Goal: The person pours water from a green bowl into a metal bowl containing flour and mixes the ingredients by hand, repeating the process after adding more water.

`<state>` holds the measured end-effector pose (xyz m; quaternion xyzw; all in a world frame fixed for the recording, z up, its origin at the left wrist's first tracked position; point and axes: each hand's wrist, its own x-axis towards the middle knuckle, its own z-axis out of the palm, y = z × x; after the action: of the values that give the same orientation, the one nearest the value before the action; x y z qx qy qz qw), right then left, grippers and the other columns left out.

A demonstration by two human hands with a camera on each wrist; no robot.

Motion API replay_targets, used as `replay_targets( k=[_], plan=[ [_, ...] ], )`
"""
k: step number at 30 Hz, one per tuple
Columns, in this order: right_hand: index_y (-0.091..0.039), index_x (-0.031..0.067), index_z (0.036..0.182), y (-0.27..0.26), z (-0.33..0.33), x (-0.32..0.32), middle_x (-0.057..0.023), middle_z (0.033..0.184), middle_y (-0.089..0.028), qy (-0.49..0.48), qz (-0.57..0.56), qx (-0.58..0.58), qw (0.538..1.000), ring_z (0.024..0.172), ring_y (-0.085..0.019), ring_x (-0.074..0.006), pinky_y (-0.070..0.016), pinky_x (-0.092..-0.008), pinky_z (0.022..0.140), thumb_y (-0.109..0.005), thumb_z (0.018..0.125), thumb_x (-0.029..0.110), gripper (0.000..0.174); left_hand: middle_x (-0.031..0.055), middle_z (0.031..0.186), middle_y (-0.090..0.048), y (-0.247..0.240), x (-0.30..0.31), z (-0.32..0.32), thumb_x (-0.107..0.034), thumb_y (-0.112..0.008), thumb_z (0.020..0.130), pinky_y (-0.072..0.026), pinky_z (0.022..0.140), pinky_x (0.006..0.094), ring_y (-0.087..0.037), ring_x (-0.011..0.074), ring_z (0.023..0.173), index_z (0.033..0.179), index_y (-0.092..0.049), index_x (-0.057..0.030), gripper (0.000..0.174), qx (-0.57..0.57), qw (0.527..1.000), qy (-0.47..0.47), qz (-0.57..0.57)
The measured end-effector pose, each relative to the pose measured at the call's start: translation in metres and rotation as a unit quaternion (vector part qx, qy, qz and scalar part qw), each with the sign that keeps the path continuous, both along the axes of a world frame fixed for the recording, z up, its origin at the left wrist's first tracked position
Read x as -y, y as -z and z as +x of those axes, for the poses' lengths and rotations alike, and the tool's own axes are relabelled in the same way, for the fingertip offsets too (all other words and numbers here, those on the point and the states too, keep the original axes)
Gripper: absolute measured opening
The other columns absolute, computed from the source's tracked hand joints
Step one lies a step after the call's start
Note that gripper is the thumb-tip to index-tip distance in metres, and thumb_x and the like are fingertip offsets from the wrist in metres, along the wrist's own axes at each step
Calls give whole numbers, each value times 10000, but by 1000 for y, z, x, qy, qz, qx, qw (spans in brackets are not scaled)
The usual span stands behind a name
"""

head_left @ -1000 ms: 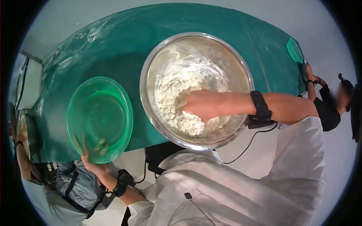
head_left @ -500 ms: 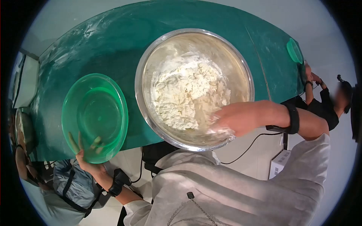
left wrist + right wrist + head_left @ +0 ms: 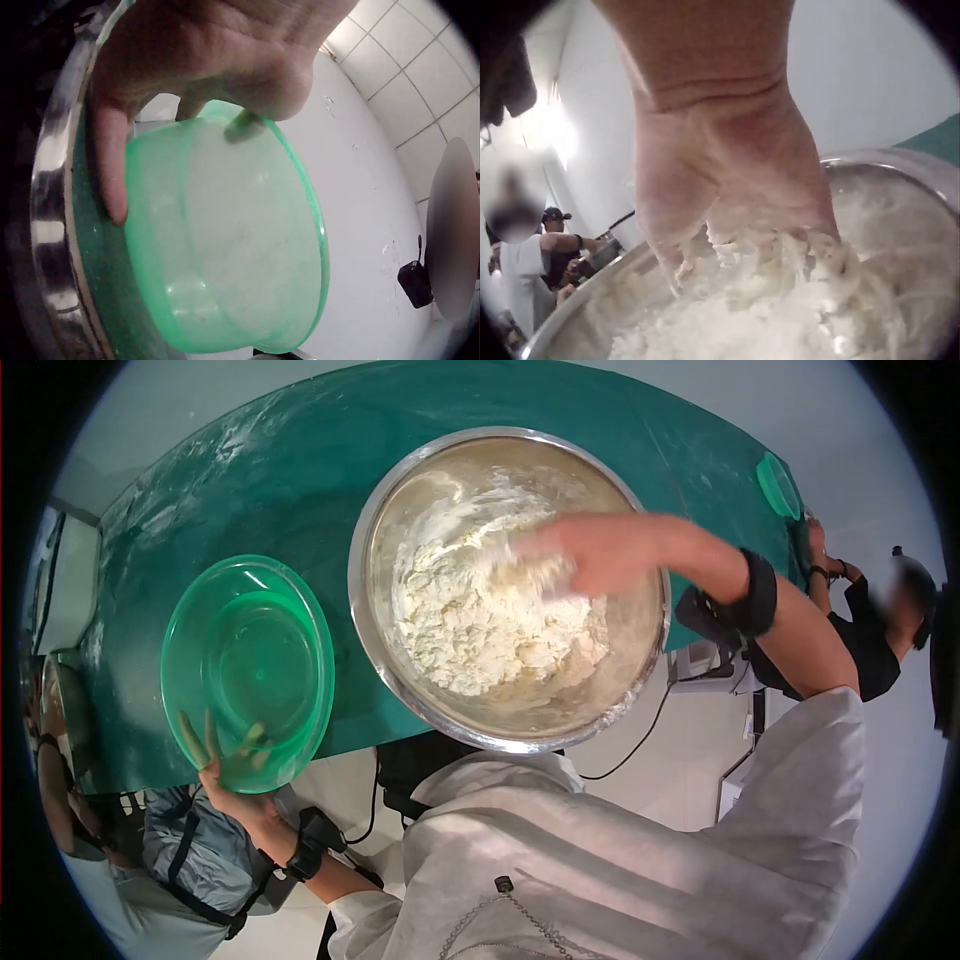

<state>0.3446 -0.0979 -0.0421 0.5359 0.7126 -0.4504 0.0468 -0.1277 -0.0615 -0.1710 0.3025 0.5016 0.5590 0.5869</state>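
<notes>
Rough, floury dough (image 3: 460, 630) lies in a large steel bowl (image 3: 363, 585) at the middle of the head view. My right hand (image 3: 600, 555), blurred, reaches over the bowl's right side, its fingertips down in the dough. In the right wrist view, sticky dough clings to the fingers (image 3: 669, 264), which point downward and apart. A translucent green plastic basin (image 3: 250, 630) stands to the left on the table. My left hand (image 3: 235, 795) rests against its near side with spread fingers, which show through the plastic. One straight finger (image 3: 112, 169) lies along the outer wall.
The green tabletop (image 3: 330, 460) bears white flour smears, and its near edge runs below both vessels. A smaller green basin (image 3: 778, 487) sits at the far right near another person (image 3: 880, 620). Another person's arm (image 3: 55, 790) shows at the left, beside a metal bowl (image 3: 65, 710).
My right hand left the dough's middle for the near right rim, then swung back over toward the far side. The dough is more heaped together. My left hand stays at the green basin.
</notes>
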Motion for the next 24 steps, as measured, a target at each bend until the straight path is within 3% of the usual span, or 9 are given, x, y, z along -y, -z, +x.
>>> replay_targets(
  k=[1,3,4,7,10,13,18,21,24],
  plan=[
    [-331,2,1410,-5,2,-6,-222,1242,-554,3,1,1,1000,1155,-541,-302,-410,-364,985,-676,818,166,704,186,1357,-442,2,-1,-1,-271,-481,830,-496,843,457,-604,366,988,1427,-287,-3,683,-1,1000,-19,-24],
    [-317,-5,1413,-12,5,-16,-267,1281,-509,130,-67,95,985,1208,-500,-304,-382,-361,1023,-734,778,252,802,188,1336,-457,2,0,1,-274,-485,827,-496,838,455,-606,360,976,1411,-311,8,671,-15,1000,-24,-9],
    [-314,-34,1405,30,23,-14,-281,1226,-535,68,56,103,991,1111,-560,-321,-439,-365,946,-772,733,336,894,189,1315,-472,3,1,2,-278,-489,825,-497,832,453,-608,353,964,1394,-336,19,660,-29,999,-34,4],
    [-358,-66,1364,60,-13,1,-276,1171,-549,14,154,206,966,1052,-576,-332,-456,-384,892,-809,666,329,920,186,1296,-484,9,-3,-3,-282,-489,824,-501,820,444,-608,346,951,1378,-358,22,646,-8,999,-49,-4],
    [-416,-70,1314,45,-23,-11,-277,1111,-556,27,27,88,995,1036,-565,-365,-447,-412,874,-817,619,264,869,177,1331,-470,5,1,-3,-278,-484,824,-507,809,439,-614,349,945,1391,-342,15,654,10,999,-18,-27],
    [-470,-71,1249,42,-33,1,-271,1045,-563,-1,-30,62,998,1031,-546,-392,-440,-433,868,-802,586,197,788,169,1391,-430,6,-2,-4,-276,-476,828,-520,785,429,-627,349,927,1419,-302,-3,674,-18,999,-37,-17],
    [-542,26,1202,6,-45,31,-233,967,-571,-55,-4,72,996,926,-565,-402,-461,-450,801,-747,601,132,644,161,1444,-375,-2,3,3,-273,-464,837,-535,762,420,-638,356,918,1453,-247,-36,695,-17,1000,-2,7],
    [-555,18,1174,18,-46,52,-234,955,-576,-91,-70,-5,993,927,-571,-400,-459,-453,800,-712,627,109,576,161,1447,-371,9,-2,-8,-273,-460,841,-537,765,422,-638,366,918,1458,-239,-41,695,-11,1000,0,3],
    [-504,-19,1183,37,-52,47,-243,954,-583,-96,-90,34,991,942,-576,-404,-457,-466,794,-658,664,82,550,160,1444,-376,7,-4,-4,-272,-459,841,-530,780,435,-635,376,921,1456,-244,-38,692,-4,1000,-9,7]
  ],
)
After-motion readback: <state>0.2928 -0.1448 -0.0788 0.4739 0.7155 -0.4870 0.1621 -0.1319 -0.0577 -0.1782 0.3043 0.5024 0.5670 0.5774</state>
